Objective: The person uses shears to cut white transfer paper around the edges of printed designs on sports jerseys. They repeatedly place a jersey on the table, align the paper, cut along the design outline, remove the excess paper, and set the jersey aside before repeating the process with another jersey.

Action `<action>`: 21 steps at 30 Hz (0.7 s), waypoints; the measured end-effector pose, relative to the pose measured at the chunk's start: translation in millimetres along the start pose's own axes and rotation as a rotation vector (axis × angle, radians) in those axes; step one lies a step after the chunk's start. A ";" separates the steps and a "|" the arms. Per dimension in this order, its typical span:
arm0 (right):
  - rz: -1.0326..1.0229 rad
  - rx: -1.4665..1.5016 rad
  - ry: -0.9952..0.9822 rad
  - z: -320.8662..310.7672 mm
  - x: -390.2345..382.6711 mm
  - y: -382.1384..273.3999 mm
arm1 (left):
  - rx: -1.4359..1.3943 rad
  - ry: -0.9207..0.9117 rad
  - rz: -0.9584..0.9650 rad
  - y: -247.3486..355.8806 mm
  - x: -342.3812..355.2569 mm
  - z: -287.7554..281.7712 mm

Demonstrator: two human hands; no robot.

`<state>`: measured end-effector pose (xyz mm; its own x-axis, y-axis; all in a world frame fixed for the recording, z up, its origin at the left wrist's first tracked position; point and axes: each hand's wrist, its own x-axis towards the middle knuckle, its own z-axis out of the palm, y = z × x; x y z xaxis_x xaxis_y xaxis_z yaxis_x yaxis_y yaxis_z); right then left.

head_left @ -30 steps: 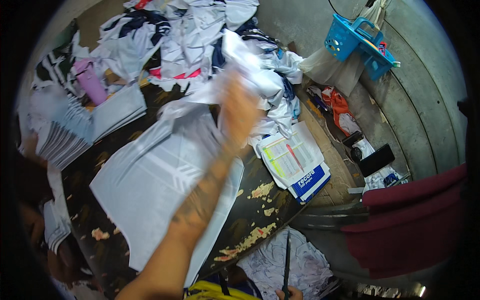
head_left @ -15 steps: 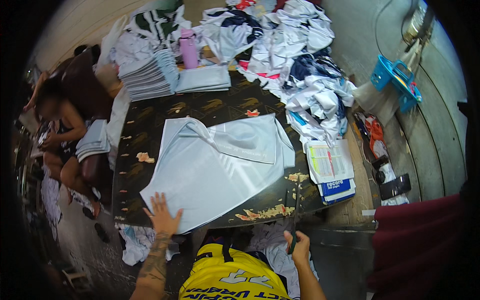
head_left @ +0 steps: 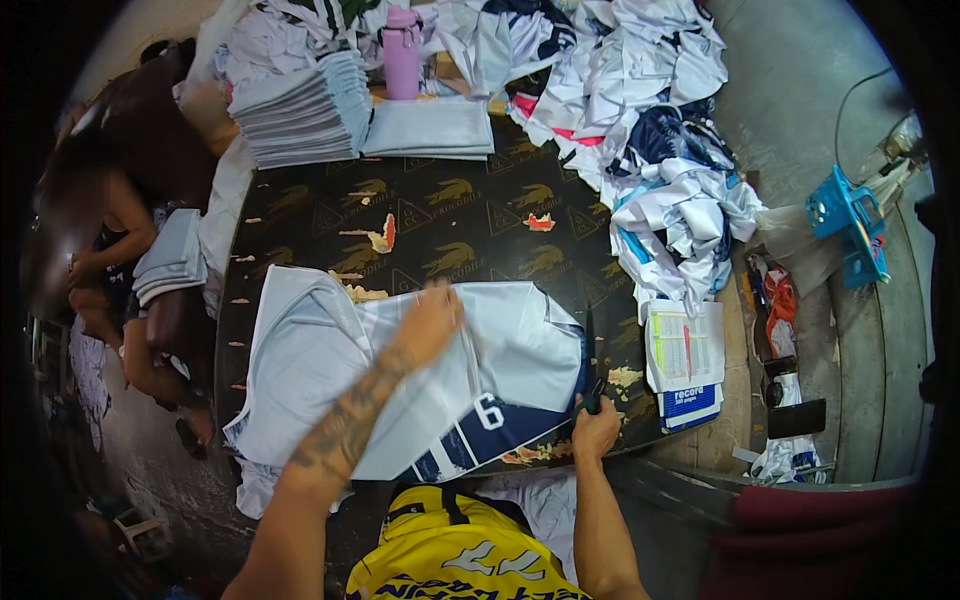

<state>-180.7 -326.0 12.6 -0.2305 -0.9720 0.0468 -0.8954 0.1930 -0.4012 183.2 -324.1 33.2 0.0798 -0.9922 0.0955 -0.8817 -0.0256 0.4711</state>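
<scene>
A light grey cloth piece (head_left: 310, 400), shaped like a jersey panel, lies rumpled across the near part of the dark table. Along its near right edge runs a navy band with white stripes and a white figure. My left hand (head_left: 432, 325) is over the cloth's middle beside a fold, its fingers smeared by motion, so whether they grip the cloth is unclear. At the cloth's right end, my right hand (head_left: 597, 430) is closed around the dark handles of a pair of scissors (head_left: 592, 398). Their long blades point away from me, alongside the cloth's edge.
The patterned table (head_left: 440, 215) has worn patches. At its far left stand a stack of folded grey cloth (head_left: 300, 115) and a pink bottle (head_left: 401, 60). Heaped white cloth (head_left: 690, 220) and a blue notebook (head_left: 690, 402) line the right side. A person (head_left: 110, 240) sits at left.
The cloth has been turned and shifted left, bringing the navy band into sight. My left hand has moved from the near left corner to its middle. The scissors have moved up beside the cloth.
</scene>
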 end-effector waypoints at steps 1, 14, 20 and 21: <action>0.011 -0.006 0.007 0.6 3.6 -2.6 | 0.083 0.106 0.055 -24.1 29.6 -20.0; -0.019 0.095 -0.080 -17.4 24.7 -18.9 | -0.044 0.454 -0.295 -54.8 -3.0 -20.4; 0.002 -0.033 -0.251 -58.7 65.3 55.9 | 0.278 -0.060 -0.674 12.3 -172.8 -3.1; -0.009 -0.097 -0.257 -60.6 71.6 66.7 | 0.221 -0.091 -0.662 -0.4 -186.8 -7.1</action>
<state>-280.0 -374.6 44.6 -0.1293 -0.9736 -0.1884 -0.9320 0.1841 -0.3122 172.0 -137.9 21.3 0.6017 -0.7656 -0.2277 -0.7359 -0.6422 0.2146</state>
